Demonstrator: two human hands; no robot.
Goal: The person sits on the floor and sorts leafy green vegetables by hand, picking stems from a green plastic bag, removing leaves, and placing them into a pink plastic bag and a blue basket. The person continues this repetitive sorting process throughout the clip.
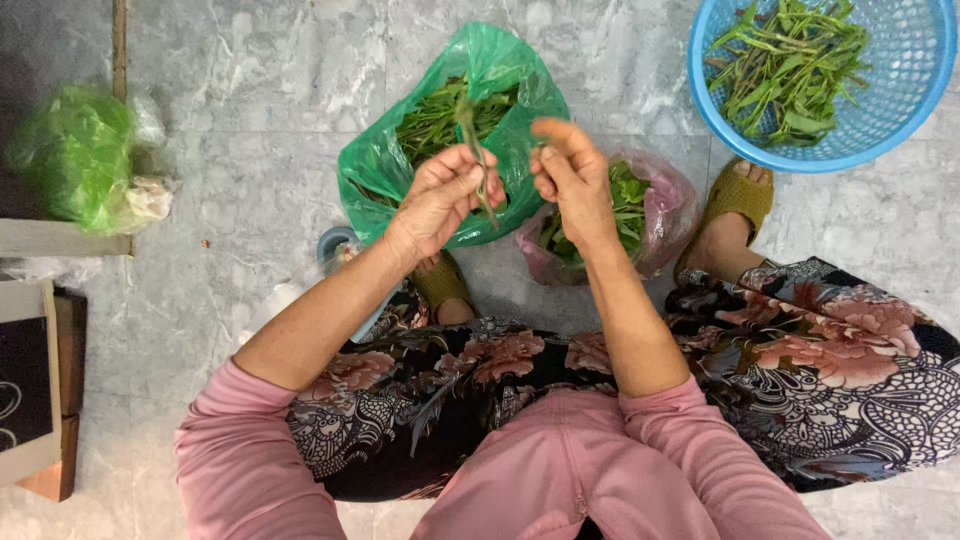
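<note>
My left hand (443, 197) grips a thin green vegetable stalk (474, 150) that stands upright above an open green plastic bag (375, 170) full of leafy stems. My right hand (572, 178) hovers just right of the stalk, fingers bent and thumb and forefinger pinched together, with nothing clearly in them. Under the right hand lies a pink plastic bag (672, 205) holding leaf scraps. A blue plastic basket (905, 60) at the top right contains trimmed green stems.
I sit low over a grey marble tile floor (250, 150), feet in olive sandals (735, 195). A knotted green bag (75, 155) lies at the left by a wooden board (45, 385). A small blue-rimmed object (335, 245) peeks out under my left forearm.
</note>
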